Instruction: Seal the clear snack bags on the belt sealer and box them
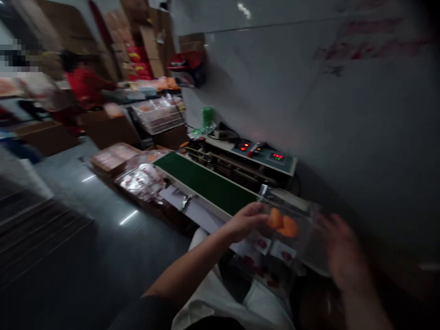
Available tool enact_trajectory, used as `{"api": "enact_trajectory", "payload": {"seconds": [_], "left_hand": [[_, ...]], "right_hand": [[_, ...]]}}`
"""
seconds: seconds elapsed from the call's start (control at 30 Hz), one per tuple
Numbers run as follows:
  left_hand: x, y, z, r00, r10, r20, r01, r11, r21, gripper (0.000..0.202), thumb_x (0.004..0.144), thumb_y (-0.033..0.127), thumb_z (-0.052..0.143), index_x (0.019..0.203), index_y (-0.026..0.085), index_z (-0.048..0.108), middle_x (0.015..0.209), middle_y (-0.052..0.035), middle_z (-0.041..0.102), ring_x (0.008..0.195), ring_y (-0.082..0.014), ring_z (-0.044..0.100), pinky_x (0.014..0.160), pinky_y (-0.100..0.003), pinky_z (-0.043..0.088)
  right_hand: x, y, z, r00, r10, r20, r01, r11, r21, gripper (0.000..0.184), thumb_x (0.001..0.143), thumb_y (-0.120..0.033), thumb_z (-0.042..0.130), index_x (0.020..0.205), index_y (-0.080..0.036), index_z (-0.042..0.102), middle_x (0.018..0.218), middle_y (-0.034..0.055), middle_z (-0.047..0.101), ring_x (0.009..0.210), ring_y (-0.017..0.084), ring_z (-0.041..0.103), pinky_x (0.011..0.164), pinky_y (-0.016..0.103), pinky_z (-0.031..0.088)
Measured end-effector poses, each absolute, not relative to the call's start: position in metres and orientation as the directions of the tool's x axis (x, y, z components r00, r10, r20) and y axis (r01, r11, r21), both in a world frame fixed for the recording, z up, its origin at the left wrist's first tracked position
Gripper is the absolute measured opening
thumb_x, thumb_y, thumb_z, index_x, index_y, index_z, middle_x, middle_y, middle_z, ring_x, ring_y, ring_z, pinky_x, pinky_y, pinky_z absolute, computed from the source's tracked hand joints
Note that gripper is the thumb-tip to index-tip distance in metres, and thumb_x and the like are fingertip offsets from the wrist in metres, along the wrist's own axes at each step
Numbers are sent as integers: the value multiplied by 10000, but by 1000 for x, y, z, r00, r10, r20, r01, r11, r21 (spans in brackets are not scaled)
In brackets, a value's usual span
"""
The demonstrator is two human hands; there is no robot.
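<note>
Clear plastic bag (287, 227) of orange pastries (283, 222), gripped at its edge by the curled left hand (245, 222), held beside the end of a sealer's green conveyor belt (206, 181). Right hand (340, 252) blurred, its grip indeterminable.

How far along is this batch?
Done: filled bags lie piled beside the belt's far end. In hand: a clear bag of orange pieces, gripped by the left hand, the blurred right hand beside it. Left: this bag isn't on the green belt.
</note>
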State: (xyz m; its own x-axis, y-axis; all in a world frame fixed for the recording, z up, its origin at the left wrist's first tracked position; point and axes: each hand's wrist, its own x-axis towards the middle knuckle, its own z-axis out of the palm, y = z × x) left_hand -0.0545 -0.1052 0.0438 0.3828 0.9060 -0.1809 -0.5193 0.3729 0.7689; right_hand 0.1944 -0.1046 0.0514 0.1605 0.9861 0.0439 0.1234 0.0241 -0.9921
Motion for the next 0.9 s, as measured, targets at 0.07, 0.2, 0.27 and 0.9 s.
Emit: {"api": "enact_trajectory", "payload": {"seconds": [0.07, 0.2, 0.27, 0.9], "left_hand": [[-46, -99, 43, 383, 906, -180, -529, 375, 761, 560, 653, 405, 891, 1101, 162, 660, 920, -54, 713, 735, -147, 660, 703, -256, 519], [-26, -81, 36, 311, 925, -218, -517, 357, 778, 471, 683, 430, 862, 1030, 173, 673, 997, -57, 706, 825, -147, 661, 716, -225, 507], [-20, -68, 32, 216, 934, -284, -467, 354, 811, 444, 682, 500, 838, 932, 172, 673, 874, -35, 689, 712, -117, 620, 609, -193, 460], [15, 14, 5, 19, 865, -501, -351, 475, 807, 352, 492, 355, 871, 642, 140, 637, 583, 2, 586, 491, -92, 520, 458, -203, 358]], "right_hand": [[179, -112, 37, 191, 977, -98, 11, -102, -995, 629, 741, -649, 677, 1243, -282, 581, 1233, 114, 691, 1119, 320, 674, 919, 510, 569], [160, -105, 19, 371, 928, -32, 19, -41, -999, 657, 789, -593, 682, 1324, -242, 530, 1321, 112, 640, 1198, 291, 634, 1026, 477, 523], [163, -100, 17, 363, 930, 47, 95, 13, -995, 748, 821, -578, 659, 1446, -242, 421, 1296, 114, 653, 1183, 278, 642, 1013, 470, 533], [187, -56, -22, 507, 819, 269, 415, 41, -909, 544, 820, -550, 583, 1197, -167, 671, 1216, 154, 636, 1120, 271, 598, 979, 442, 491]]}}
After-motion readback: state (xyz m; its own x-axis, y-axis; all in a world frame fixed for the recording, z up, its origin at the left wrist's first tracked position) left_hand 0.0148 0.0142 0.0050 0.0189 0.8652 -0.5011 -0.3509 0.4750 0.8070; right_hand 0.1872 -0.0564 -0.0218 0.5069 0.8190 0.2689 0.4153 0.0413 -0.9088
